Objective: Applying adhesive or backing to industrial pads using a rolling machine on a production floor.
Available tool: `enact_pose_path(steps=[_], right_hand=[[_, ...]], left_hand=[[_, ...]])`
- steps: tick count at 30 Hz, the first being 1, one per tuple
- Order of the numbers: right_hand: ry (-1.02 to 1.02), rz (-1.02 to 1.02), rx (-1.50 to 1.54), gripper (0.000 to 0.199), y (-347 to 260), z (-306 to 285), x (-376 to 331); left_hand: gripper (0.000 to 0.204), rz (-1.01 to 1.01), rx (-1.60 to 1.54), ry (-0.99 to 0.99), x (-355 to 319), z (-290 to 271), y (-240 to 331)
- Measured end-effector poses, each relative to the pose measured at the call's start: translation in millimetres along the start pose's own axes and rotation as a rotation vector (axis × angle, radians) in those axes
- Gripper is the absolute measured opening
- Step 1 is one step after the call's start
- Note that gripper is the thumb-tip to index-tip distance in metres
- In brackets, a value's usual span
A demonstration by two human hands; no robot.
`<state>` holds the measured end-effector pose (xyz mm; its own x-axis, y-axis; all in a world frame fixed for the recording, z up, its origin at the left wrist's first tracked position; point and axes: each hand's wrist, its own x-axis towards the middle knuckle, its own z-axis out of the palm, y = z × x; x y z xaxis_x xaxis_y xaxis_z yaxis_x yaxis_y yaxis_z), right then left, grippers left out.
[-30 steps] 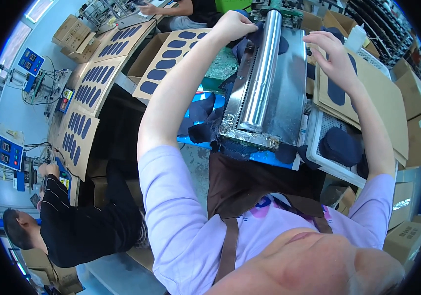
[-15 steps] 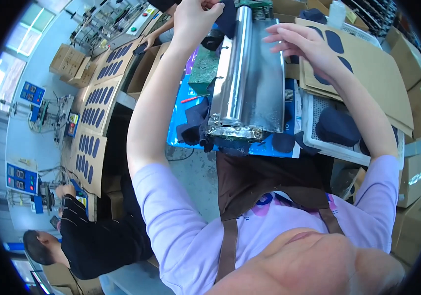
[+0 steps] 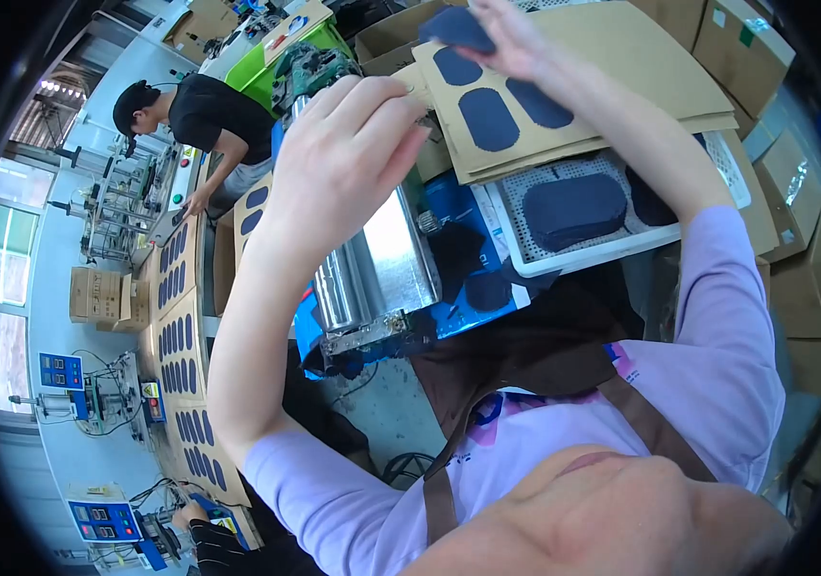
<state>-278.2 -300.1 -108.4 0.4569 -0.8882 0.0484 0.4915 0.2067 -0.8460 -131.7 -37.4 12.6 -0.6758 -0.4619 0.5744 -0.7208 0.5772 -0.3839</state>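
A wide fisheye on the wearer's head, the left one of a side-by-side pair, looks down on the steel roller machine (image 3: 396, 254) from close above. The lavender shirt (image 3: 698, 408), on the machine's near side, looms large at the lower rim. Past the machine, the view reaches the desk (image 3: 148, 355) and window (image 3: 0, 360) on its left and cardboard cartons (image 3: 737, 67) on its right.

Right hand (image 3: 514, 43) apparently holds navy piece (image 3: 455, 29).
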Motion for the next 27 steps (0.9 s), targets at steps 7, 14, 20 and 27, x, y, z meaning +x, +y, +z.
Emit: enact_pose_path(steps=[7,14,20,27], right_hand=[[0.371,-0.065,-0.935,0.046,-25.3,-132.7,77.1],[0.301,0.076,-1.484,0.04,8.2,-166.0,83.4],[0.108,0.031,-1.731,0.036,-12.4,-122.9,26.7],[-0.617,0.208,-1.81,0.034,-70.5,-61.3,-132.5]], left_hand=[[0.017,-0.204,0.014,-0.125,-17.8,-28.0,5.9],[0.014,-0.269,0.01,-0.159,-28.3,-30.7,4.4],[0.016,-0.307,-0.002,-0.164,-41.8,-37.2,5.7],[0.018,-0.481,-0.044,-0.07,-76.4,-59.2,10.2]])
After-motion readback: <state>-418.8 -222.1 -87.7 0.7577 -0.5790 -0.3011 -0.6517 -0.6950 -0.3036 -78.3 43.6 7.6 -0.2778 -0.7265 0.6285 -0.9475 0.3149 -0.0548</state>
